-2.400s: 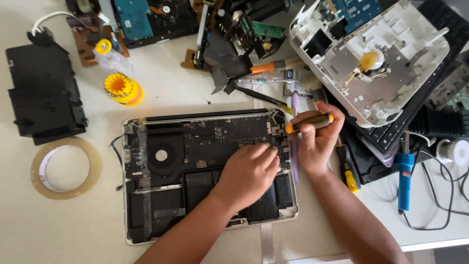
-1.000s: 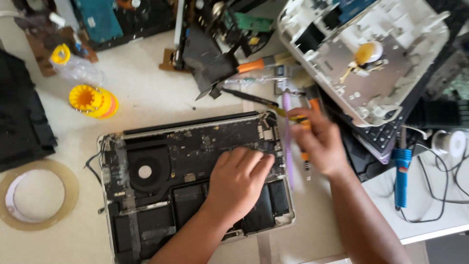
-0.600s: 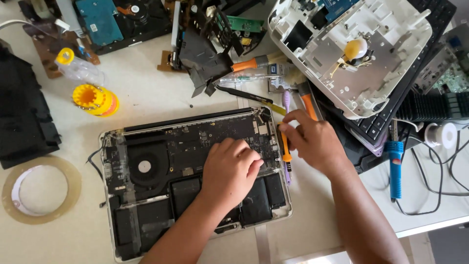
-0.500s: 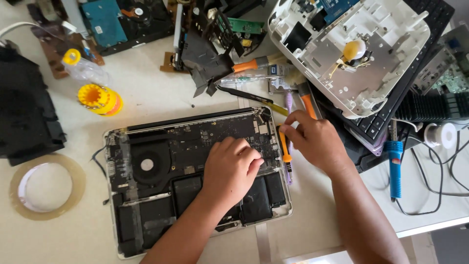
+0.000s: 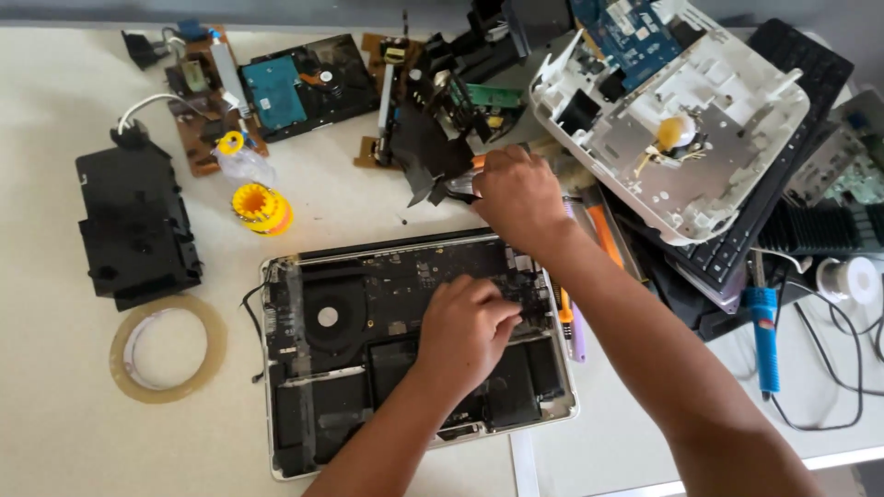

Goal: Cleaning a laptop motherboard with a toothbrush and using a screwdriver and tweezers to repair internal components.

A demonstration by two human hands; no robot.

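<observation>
An opened silver laptop (image 5: pixel 322 368) lies bottom-up in front of me, with its fan, board and black battery cells exposed. My left hand (image 5: pixel 465 331) rests on the board near the laptop's middle, fingers bent down onto it, holding nothing I can see. My right hand (image 5: pixel 520 198) reaches past the laptop's far edge into a pile of tools. Its fingers curl over an orange-handled tool (image 5: pixel 479 163), and only the handle's end shows. A yellow-and-orange screwdriver (image 5: pixel 564 313) and a purple tool (image 5: pixel 576 339) lie along the laptop's right edge.
A white gutted device chassis (image 5: pixel 681 120) sits on a black keyboard (image 5: pixel 792 64) at the far right. A blue soldering iron (image 5: pixel 762 322) lies to the right. A tape roll (image 5: pixel 168 348), black box (image 5: pixel 136 225) and yellow spool (image 5: pixel 261 208) stand left; circuit boards line the back.
My right hand laid the orange screwdriver down beside the laptop's right edge and moved away from me to the tool pile. My left hand stayed on the board.
</observation>
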